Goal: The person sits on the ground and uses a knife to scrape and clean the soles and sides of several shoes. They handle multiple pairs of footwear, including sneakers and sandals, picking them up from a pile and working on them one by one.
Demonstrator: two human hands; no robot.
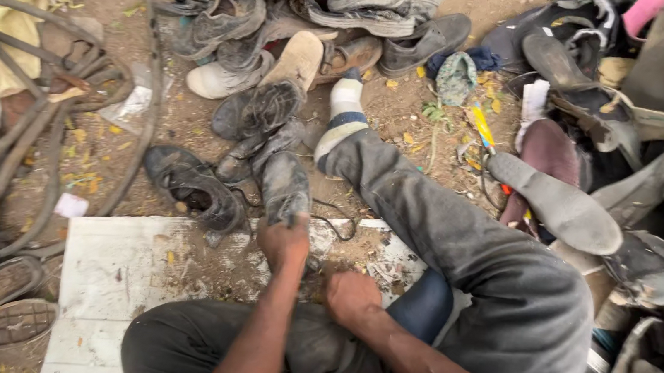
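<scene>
While left hand [282,242] grips one shoe [281,179], right hand [350,295] rests.

Shoe [282,182]: dark grey, dusty, worn; sole-up, tilted; centre of frame, heel end gripped, toe toward the upper left.

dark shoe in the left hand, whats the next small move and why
Probably draw the dark shoe back onto the white board. The left hand grips only its near end, at arm's reach among other worn shoes on the dirt, while the right hand rests closed near the lap, too far to help.
</scene>
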